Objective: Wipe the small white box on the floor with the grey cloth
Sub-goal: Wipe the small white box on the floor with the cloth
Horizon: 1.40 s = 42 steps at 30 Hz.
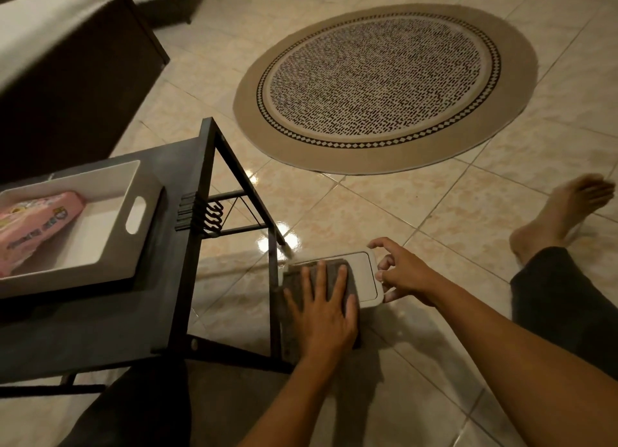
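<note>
A small white box [363, 272] with a rounded lid stands on the tiled floor beside the leg of a low black table. A grey cloth [297, 282] lies draped over the box's left half and hangs down its near side. My left hand [322, 308] lies flat on the cloth with its fingers spread, pressing it onto the lid. My right hand [401, 272] grips the box's right edge, thumb at the far corner and fingers curled along the side.
The black metal table [160, 313] stands left of the box and carries a white tray [110, 252] with a pink packet [33, 226]. A round patterned rug [384, 85] lies further out. My bare foot [561, 216] rests on the floor at right. A dark sofa [60, 78] sits far left.
</note>
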Each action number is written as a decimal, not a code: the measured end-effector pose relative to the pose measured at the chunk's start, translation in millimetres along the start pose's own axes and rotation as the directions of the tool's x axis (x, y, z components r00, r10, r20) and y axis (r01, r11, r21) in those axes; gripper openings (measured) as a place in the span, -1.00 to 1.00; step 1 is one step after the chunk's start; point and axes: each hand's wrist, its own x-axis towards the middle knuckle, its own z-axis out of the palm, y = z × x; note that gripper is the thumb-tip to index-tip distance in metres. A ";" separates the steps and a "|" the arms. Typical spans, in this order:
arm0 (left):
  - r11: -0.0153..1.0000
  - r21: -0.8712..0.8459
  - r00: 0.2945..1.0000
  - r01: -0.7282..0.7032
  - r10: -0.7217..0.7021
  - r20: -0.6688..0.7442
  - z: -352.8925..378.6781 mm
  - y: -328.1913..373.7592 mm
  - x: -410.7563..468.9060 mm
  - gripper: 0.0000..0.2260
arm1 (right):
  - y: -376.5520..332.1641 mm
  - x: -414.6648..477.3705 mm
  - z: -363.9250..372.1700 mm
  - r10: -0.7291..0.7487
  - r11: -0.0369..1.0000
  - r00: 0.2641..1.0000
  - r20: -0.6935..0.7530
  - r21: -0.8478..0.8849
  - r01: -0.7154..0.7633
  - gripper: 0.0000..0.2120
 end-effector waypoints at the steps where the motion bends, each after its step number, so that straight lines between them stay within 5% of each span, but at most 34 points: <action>1: 0.998 0.020 0.998 -0.054 0.054 0.010 2.0 4.6 1.0 -0.41 | 0.1 -0.1 -0.1 -0.002 1.000 1.000 0.005 0.007 0.002 -0.47; 3: 0.997 0.027 0.997 -0.068 0.067 0.024 -1.0 3.9 14.8 -0.43 | 0.6 -0.4 0.8 -0.005 1.000 1.000 0.008 -0.002 0.005 -0.48; 7: 0.991 -0.006 0.991 0.132 -0.132 -0.009 -7.4 -16.4 19.4 -0.46 | 1.6 -1.2 1.1 0.005 1.000 1.000 -0.009 -0.015 -0.005 -0.45; 15: 0.992 0.000 0.992 -0.126 0.126 0.001 6.7 35.8 15.1 -0.47 | 0.2 -0.6 -1.9 0.010 1.000 0.999 0.047 0.002 -0.010 -0.40; 25: 0.988 -0.004 0.988 -0.154 0.154 0.002 6.8 34.7 9.4 -0.47 | -0.3 -1.7 -2.0 0.004 1.000 0.999 0.040 0.025 -0.005 -0.47; 30: 0.996 -0.057 0.998 0.068 -0.068 0.011 -7.6 20.2 45.9 -0.49 | 0.9 -2.2 1.0 0.010 1.000 1.000 -0.001 -0.006 -0.010 -0.50; 35: 0.996 -0.001 0.996 -0.091 0.091 0.023 -5.6 30.9 33.6 -0.48 | -3.6 -1.3 0.1 0.021 1.000 1.000 0.010 -0.008 -0.021 -0.50; 39: 0.999 -0.027 0.999 0.035 -0.036 -0.014 -4.1 21.1 46.4 -0.49 | -4.2 2.4 -0.1 0.027 0.998 1.000 -0.008 -0.063 -0.027 -0.48; 42: 0.998 -0.041 0.999 -0.051 0.051 0.005 1.7 31.8 27.9 -0.48 | -8.3 2.9 0.0 0.038 0.997 0.999 0.001 -0.070 -0.038 -0.47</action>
